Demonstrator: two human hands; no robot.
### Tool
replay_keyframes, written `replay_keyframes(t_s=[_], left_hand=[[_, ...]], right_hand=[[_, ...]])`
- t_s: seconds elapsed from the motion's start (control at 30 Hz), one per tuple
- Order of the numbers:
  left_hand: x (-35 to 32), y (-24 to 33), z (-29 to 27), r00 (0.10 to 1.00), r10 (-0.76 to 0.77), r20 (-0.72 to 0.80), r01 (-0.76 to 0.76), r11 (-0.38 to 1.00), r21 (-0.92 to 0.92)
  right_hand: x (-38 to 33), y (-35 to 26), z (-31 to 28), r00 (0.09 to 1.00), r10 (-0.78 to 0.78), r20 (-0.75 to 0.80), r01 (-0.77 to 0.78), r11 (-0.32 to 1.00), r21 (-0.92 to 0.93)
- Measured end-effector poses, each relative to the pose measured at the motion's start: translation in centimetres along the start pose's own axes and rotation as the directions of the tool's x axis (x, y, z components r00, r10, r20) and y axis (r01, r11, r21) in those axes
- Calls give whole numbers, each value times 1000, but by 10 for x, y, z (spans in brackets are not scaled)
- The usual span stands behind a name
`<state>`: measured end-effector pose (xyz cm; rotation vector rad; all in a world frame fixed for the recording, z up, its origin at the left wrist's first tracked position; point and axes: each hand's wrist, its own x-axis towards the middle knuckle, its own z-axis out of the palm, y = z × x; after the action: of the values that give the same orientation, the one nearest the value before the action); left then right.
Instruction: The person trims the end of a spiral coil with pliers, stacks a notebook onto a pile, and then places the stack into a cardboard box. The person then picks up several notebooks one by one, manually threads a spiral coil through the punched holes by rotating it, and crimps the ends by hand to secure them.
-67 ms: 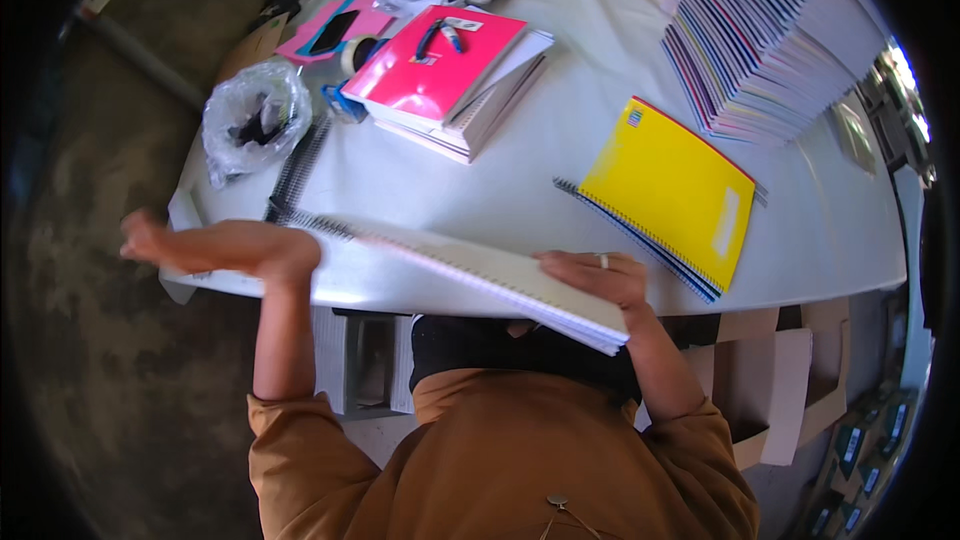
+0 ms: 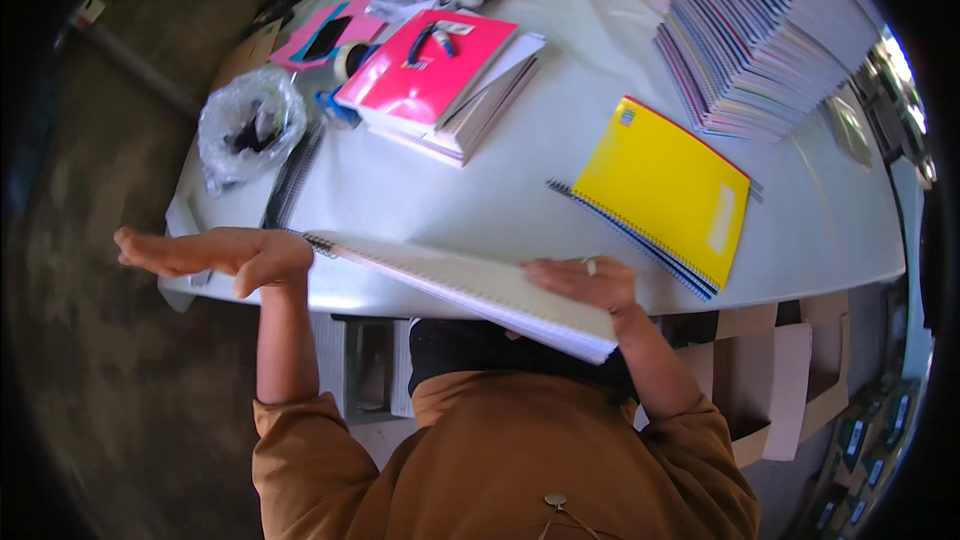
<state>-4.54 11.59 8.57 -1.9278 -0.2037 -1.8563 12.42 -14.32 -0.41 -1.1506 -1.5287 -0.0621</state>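
Note:
A white notebook (image 2: 470, 285) lies slantwise over the table's near edge, its wire-bound side toward me. From its left end sticks out a dark spiral coil (image 2: 320, 244). My right hand (image 2: 590, 283), a ring on one finger, holds the notebook's right end, fingers flat on top and thumb hidden. Beside the coil's tip, my left hand (image 2: 225, 255) is open, its fingers stretched out to the left with nothing visible in them. More dark spiral coils (image 2: 293, 178) lie just beyond that hand.
Yellow spiral notebooks (image 2: 660, 190) lie to the right, below a tall notebook stack (image 2: 765, 40). Pliers (image 2: 433, 40) rest on a pink-covered stack (image 2: 420, 90). A plastic-wrapped roll (image 2: 250, 130), tape (image 2: 350, 62) and a phone (image 2: 327, 37) sit left. Cardboard boxes (image 2: 790, 380) stand below right.
My left hand has shifted slightly left and its fingers have dipped. The right hand stays on the notebook, and the whole view has drifted a little.

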Motion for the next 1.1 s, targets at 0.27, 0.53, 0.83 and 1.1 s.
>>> replay_keyframes(t_s=[0.27,0.53,0.83,1.1], left_hand=[[4,8,-15,996,11,89,-1,994,-108],[-33,67,-6,892,-1,451,128,960,-250],[-36,101,19,893,31,448,158,913,-376],[-39,109,19,893,45,448,169,889,-426]], right_hand=[[-11,-10,-11,998,61,16,-61,998,-18],[-16,-3,6,997,44,68,-54,985,165],[-21,-13,9,998,63,-16,-60,989,139],[-25,-15,16,987,132,-88,-124,988,90]])
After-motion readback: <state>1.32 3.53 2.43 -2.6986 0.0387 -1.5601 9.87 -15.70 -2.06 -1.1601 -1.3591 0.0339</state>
